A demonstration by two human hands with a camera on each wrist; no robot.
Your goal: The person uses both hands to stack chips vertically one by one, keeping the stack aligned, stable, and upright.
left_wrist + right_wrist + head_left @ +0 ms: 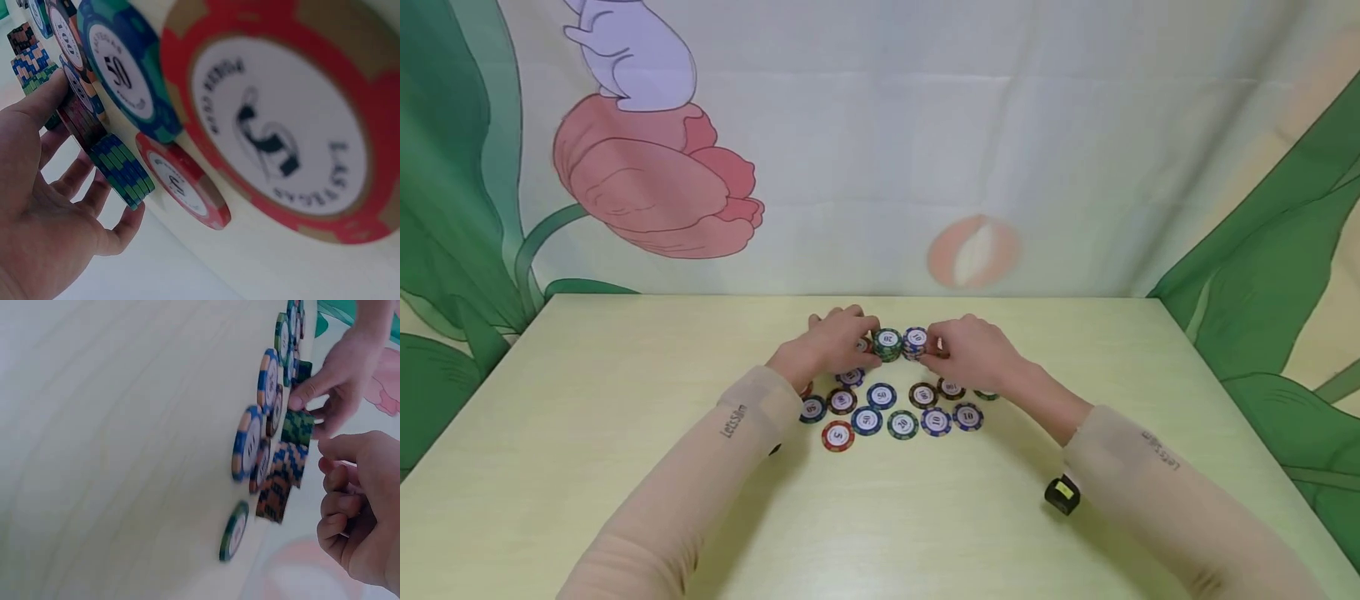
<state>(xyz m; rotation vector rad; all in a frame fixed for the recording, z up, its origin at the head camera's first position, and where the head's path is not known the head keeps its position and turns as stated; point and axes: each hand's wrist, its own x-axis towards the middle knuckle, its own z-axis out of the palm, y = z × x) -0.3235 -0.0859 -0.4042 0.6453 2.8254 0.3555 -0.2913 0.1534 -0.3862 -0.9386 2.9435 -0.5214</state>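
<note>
Several poker chip stacks stand in a row near the table's far edge. My left hand (831,343) has its thumb and index finger around the near and far sides of the green stack (887,342); its other fingers reach behind the red stack (81,122) and blue-green stack (125,172). To the right of the green stack stands the blue-and-pink stack (914,340). My right hand (976,348) hovers beside it, fingers loosely curled and holding nothing. In the right wrist view the black-and-orange stack (274,499) shows; my right hand hides it in the head view.
Loose chips lie flat in front of the stacks, among them a red chip (838,436), a blue chip (867,420), a green chip (902,425) and a purple-blue chip (967,416). A printed cloth (865,150) hangs behind the wooden table (895,517).
</note>
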